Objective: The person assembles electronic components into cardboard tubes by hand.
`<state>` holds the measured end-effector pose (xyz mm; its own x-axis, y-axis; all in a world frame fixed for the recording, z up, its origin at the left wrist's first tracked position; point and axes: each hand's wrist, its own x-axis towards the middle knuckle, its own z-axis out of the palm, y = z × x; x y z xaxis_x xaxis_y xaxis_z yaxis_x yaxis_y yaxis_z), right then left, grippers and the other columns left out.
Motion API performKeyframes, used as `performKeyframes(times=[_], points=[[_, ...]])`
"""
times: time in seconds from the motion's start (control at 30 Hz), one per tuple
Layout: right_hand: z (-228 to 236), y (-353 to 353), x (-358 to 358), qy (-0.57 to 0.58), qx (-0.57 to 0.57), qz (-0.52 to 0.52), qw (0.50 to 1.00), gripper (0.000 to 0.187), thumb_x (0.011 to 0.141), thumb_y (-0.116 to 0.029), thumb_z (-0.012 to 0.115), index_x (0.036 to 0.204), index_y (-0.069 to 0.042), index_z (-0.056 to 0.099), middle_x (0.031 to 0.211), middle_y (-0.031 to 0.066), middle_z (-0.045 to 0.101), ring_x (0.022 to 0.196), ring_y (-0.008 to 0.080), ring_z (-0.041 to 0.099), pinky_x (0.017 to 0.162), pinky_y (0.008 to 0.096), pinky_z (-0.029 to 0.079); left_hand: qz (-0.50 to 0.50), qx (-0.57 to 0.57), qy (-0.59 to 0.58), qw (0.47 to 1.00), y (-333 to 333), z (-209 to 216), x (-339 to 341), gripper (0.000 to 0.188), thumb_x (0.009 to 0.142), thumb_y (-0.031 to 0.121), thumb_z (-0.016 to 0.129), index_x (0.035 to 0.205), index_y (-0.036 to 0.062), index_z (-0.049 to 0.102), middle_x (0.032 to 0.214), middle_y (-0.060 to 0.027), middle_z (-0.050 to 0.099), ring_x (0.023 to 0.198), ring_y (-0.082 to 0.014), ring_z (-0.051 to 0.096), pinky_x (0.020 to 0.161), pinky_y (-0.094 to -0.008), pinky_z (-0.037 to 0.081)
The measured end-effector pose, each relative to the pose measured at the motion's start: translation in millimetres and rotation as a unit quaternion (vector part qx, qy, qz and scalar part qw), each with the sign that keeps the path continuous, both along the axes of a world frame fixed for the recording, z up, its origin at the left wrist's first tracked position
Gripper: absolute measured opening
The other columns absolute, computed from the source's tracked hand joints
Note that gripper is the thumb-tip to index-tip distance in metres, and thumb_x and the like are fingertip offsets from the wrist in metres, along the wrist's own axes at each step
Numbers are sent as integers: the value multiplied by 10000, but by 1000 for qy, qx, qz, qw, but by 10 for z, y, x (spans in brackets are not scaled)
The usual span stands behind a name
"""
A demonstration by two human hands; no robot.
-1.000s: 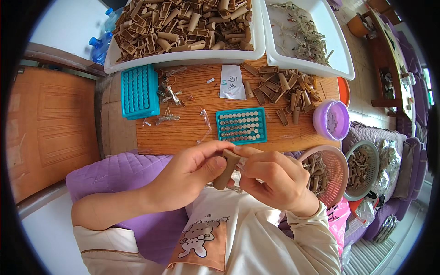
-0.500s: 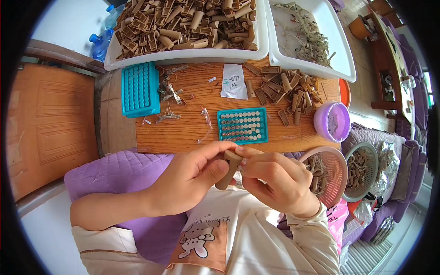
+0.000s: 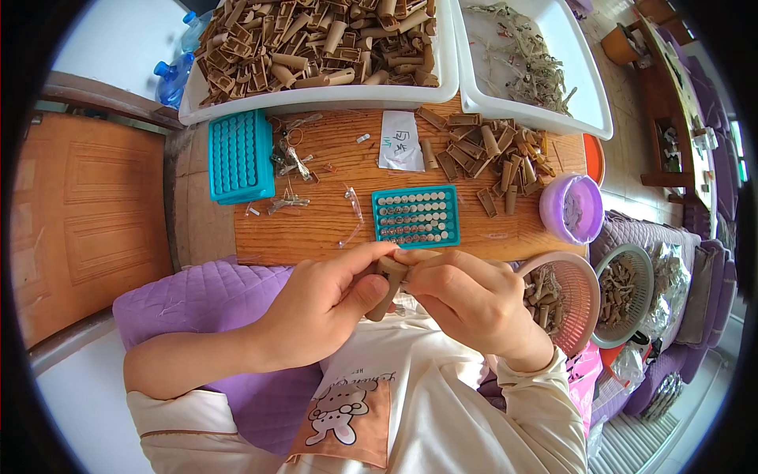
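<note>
Between my hands, just past the table's near edge, is a small brown plastic casing [image 3: 388, 289], shaped like a short tube and tilted. My left hand [image 3: 325, 294] is wrapped round it, thumb pressed along its side. The fingers of my right hand [image 3: 472, 296] are closed at the casing's upper end, touching it; whether they also pinch a smaller part is hidden. Beyond my fingertips lies a teal tray [image 3: 375, 207] with rows of silver button cells [image 3: 414, 208]. A loose pile of the same brown casings [image 3: 509, 158] lies to the right.
Two white bins stand at the back, one [image 3: 316, 99] heaped with brown casings, another [image 3: 591, 103] with tangled wires. Stacked teal trays [image 3: 237, 158], thin wired parts [image 3: 294, 162] and a paper slip [image 3: 400, 142] lie on the wooden table [image 3: 308, 237]. Right are a purple tub [image 3: 551, 225] and two baskets.
The casing has tipped slightly and shifted a little left between my hands. My right hand has moved slightly left, its fingers closer over the casing's upper end.
</note>
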<state>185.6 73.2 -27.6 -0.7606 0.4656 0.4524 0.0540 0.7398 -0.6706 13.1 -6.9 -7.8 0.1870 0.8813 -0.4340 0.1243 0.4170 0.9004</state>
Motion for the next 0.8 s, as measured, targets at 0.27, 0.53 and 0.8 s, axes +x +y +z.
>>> performKeyframes(times=[0.27, 0.53, 0.8], points=[[-24, 36, 37, -67, -47, 49, 995, 183, 652, -6, 555, 830, -31, 521, 873, 93, 557, 646, 230, 589, 518, 286, 494, -15, -31, -49, 998, 8, -87, -9, 402, 879, 270, 434, 1184, 16, 370, 809, -46, 547, 691, -98, 543, 643, -242, 444], [-16, 98, 333, -46, -121, 115, 985, 337, 617, -46, 677, 929, -29, 552, 873, 104, 535, 748, 259, 567, 635, 345, 476, -40, -68, -182, 980, 95, -81, 184, 395, 875, 161, 469, 1185, 56, 247, 857, -102, 591, 784, -103, 551, 673, -219, 428], [120, 316, 1630, -321, -135, -142, 927, 262, 566, -39, 619, 827, -67, 621, 716, 79, 499, 686, 248, 566, 618, 331, 477, -38, 336, 536, 774, 1135, -152, -544, 209, 760, 112, 563, 963, 75, 531, 837, -99, 596, 749, -268, 557, 663, -359, 453]])
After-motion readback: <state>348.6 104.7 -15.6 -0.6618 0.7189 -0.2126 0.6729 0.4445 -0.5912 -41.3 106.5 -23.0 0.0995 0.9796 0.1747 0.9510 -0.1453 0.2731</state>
